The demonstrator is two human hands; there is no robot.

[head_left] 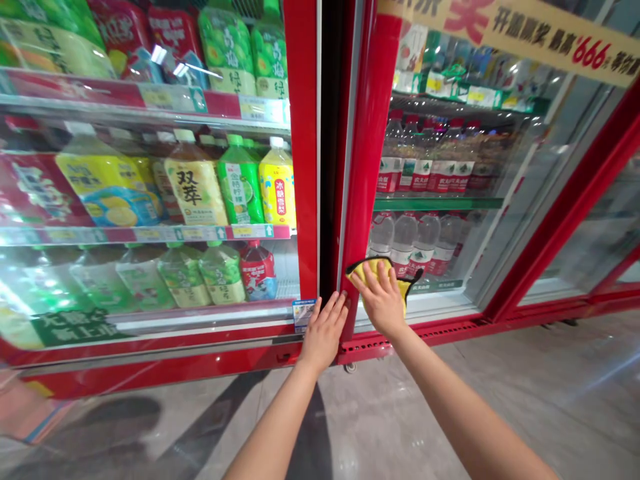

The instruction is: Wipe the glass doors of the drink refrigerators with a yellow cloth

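My right fingers [371,276], spread, hold a yellow cloth [404,289] flat against the glass door [473,267], left fingers [328,309] slightly apart beside them; wiping seems partway, done and remaining areas indistinguishable.

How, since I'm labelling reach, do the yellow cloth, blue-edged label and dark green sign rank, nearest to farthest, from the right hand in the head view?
1. Yellow cloth, under the right hand.
2. Blue-edged label, left of that hand.
3. Dark green sign, far left.
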